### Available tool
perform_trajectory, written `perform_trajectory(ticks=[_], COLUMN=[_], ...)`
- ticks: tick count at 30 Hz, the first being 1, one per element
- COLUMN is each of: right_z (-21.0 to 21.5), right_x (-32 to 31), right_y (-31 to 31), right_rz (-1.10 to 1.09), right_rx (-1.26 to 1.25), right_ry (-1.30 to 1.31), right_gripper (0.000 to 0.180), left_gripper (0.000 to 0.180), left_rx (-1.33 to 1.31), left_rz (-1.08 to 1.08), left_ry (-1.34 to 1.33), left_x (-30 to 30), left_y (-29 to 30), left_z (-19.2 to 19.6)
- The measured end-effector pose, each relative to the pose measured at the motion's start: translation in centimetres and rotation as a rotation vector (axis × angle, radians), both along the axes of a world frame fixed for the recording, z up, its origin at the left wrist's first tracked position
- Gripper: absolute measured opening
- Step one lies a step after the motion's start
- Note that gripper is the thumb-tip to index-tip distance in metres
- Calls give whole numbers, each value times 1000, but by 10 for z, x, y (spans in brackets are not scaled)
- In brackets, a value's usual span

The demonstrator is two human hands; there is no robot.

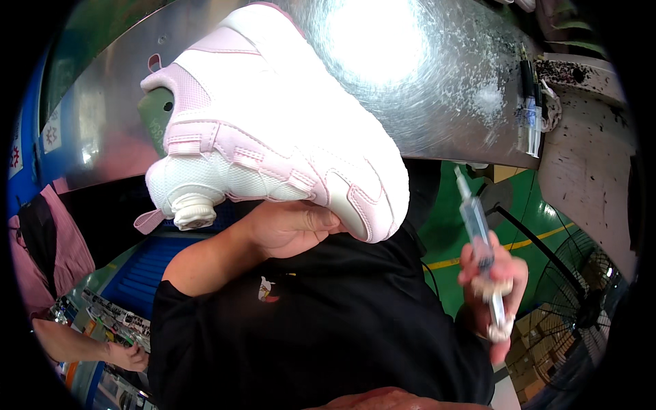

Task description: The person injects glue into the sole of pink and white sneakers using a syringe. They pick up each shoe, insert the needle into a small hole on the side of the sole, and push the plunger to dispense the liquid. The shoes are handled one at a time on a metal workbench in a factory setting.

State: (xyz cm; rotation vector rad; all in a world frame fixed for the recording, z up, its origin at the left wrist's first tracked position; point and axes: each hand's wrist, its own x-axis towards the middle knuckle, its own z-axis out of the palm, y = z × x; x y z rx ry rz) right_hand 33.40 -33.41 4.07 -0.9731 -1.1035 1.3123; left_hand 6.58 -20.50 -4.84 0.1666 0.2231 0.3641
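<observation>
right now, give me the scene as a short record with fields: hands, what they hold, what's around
left hand: under the shoe, holding it up
shoe: white and pale pink, round dial at its side, sole turned away from the camera
right hand: closed on a syringe, thumb at the plunger
syringe: clear, tip pointing up
bench: shiny metal sheet behind the shoe
pens: lying at the bench's right edge
other person: hand at lower left

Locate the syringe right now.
Head view, right side: the syringe is in the right hand, tip up, beside the pink-and-white shoe held by the left hand.
</observation>
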Motion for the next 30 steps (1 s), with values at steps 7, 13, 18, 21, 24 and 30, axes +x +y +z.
perform_trajectory(ticks=[7, 13, 18, 21, 24, 30], right_z=[11, 5, 3, 6, 5, 6], right_x=[-31, -31, -32, -30, -29, -18], right_y=[26, 34, 33, 35, 30, 27], right_rz=[123, 156, 138, 156, 130, -18], right_rx=[92, 98, 79, 76, 84, 187], right_ry=[128, 95, 55, 37, 26, -22], right_gripper=[72, 74, 75, 74, 74, 69], left_gripper=[47, 47, 46, 45, 44, 48], left_rx=[-48, -33, -61, -20, -21, -43], left_rz=[-49, -23, -44, -18, -5, -5], left_ry=[15, 49, 108, 46, 25, 90], left_x=[-9, -9, -8, -6, -5, -5], left_y=[-1, -6, -5, -3, -3, -1], left_z=[-7, -11, -7, -6, -6, 5])
